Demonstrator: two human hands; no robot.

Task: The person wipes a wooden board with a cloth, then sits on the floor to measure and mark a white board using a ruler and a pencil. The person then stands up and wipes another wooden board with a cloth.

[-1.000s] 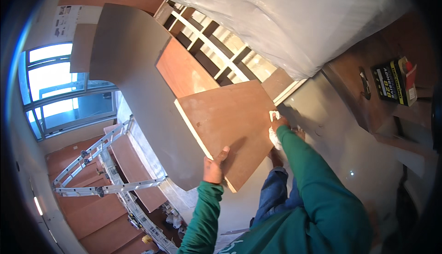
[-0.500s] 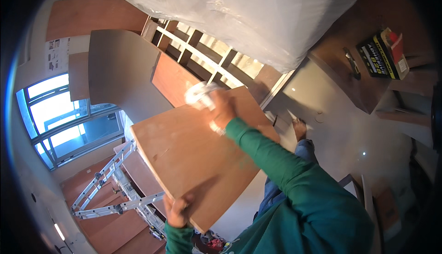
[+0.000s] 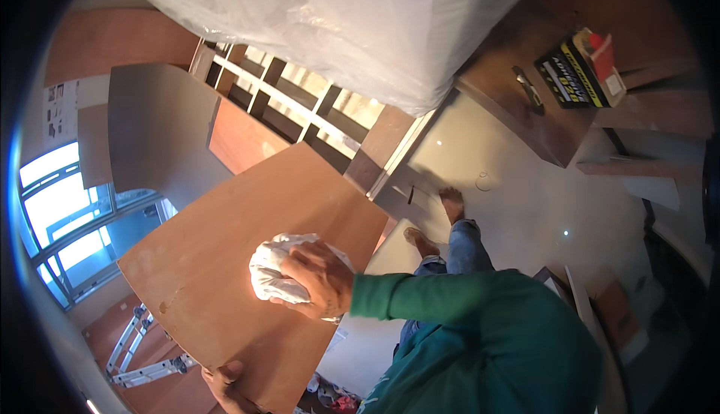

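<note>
A reddish-brown wooden board (image 3: 247, 204) lies tilted across the middle of the head view, its surface faintly smudged. My right hand (image 3: 319, 273) is closed over a crumpled white cloth (image 3: 271, 268) and presses it against the board's face near the right side. At the lower corner, my left hand (image 3: 227, 385) grips the board's edge with the thumb on top; its other fingers are partly hidden beneath. A small dark scuff shows on the board near its left edge.
A large plastic-wrapped object (image 3: 322, 24) hangs over the top. Beyond the board stands a slatted frame (image 3: 277, 88) with compartments. On the right, a brown cabinet top (image 3: 487, 76) bears a cutter (image 3: 529, 90) and a black-yellow box (image 3: 577, 76). A stepladder (image 3: 135, 346) stands lower left.
My right hand has slid the cloth from the board's far edge back toward me, onto the middle of its face. The board now appears lower and further left, my left hand still on it.
</note>
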